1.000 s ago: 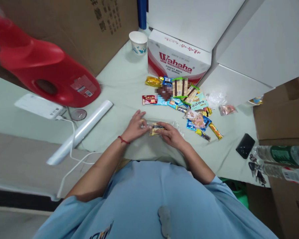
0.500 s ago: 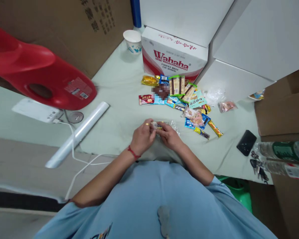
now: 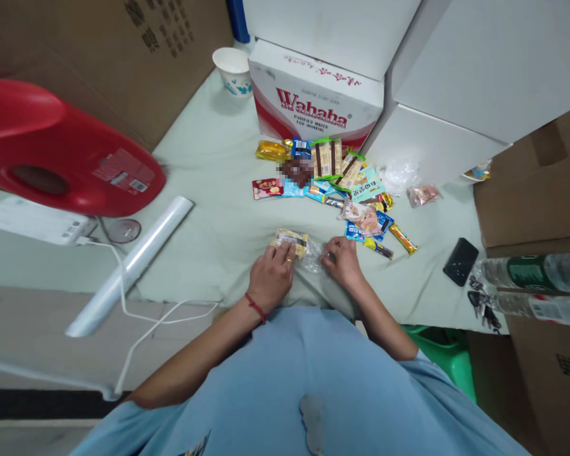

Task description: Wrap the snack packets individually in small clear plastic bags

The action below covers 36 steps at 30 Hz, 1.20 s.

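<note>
My left hand has its fingers bent over the near edge of a small yellowish wrapped snack with a dark printed band, which lies on the cloth. Just right of the snack, and touching it, is a crumpled clear plastic bag. My right hand pinches the right side of this bag between thumb and fingers. A pile of wrapped snacks in several colours lies beyond both hands, with a pink packet and a yellow bar at its near side.
A Wahaha water carton stands behind the pile, with a paper cup beside it. On the left are a red jug, a plastic roll and a white cable. A black case, keys and bottles lie right.
My hands have moved apart, the right one going rightward with the plastic bag's edge. The snack, earlier mostly hidden between the fingers, now lies in view on the cloth. The camera view has shifted slightly.
</note>
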Motion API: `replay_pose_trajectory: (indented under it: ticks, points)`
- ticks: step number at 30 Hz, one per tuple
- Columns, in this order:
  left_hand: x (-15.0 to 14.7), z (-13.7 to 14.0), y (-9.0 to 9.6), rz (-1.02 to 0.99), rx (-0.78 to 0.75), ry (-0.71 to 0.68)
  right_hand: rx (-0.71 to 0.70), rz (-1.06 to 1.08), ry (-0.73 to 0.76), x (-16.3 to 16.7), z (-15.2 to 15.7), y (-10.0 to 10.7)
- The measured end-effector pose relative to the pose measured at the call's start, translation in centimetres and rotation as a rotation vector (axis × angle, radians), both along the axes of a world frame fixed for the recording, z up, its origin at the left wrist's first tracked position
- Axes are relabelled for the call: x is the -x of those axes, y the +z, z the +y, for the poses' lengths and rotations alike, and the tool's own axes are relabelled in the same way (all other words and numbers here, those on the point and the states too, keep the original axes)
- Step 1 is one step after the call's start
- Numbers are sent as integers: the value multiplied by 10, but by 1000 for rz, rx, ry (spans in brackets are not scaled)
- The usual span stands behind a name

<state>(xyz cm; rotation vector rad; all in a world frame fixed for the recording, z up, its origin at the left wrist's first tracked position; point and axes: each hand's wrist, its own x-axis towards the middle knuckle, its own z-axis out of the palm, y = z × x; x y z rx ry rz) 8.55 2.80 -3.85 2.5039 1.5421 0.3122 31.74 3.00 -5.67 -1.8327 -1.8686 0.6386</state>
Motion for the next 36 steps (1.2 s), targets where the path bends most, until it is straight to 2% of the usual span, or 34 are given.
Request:
replay_pose_trajectory:
  ticks: [2, 4, 6, 8, 10, 15, 18, 20, 23, 26, 29, 31, 34, 36]
  points:
    - [1, 0, -1, 11, -6, 0, -5, 64, 15, -2, -1, 12]
    - [3, 0, -1, 19, -21, 3, 56, 180, 0, 0, 5, 26]
    - [4, -1, -2, 16, -49, 4, 129, 277, -14, 11, 18, 41]
    - [4, -1, -2, 3, -78, -9, 140, 303, -12, 32, 36, 51]
    - [1, -1, -3, -4, -93, -45, 122, 233, 25, 58, 55, 58]
    - [3, -9, -1, -64, -110, -112, 202, -161, 211, 110, 81, 59]
    - [21, -22, 2, -158, -162, -156, 190, -316, 253, 119, 75, 58]
    - [37, -30, 3, -177, -184, -158, 122, -379, 283, 120, 65, 58]
    - [58, -35, 2, -165, -198, -88, 39, -455, 338, 122, 51, 57]
    - [67, -33, -3, -177, -206, -16, 52, -509, 347, 122, 41, 58]
    - [67, -29, -9, -207, -186, 9, 70, -487, 283, 106, 37, 60]
    - [66, -26, -14, -215, -169, 15, 65, -366, 203, 77, 37, 62]
    - [70, -23, -25, -195, -161, 22, 12, 14, 51, 1, 41, 62]
    - [73, -22, -33, -183, -156, 11, -54, 320, -143, -64, 46, 58]
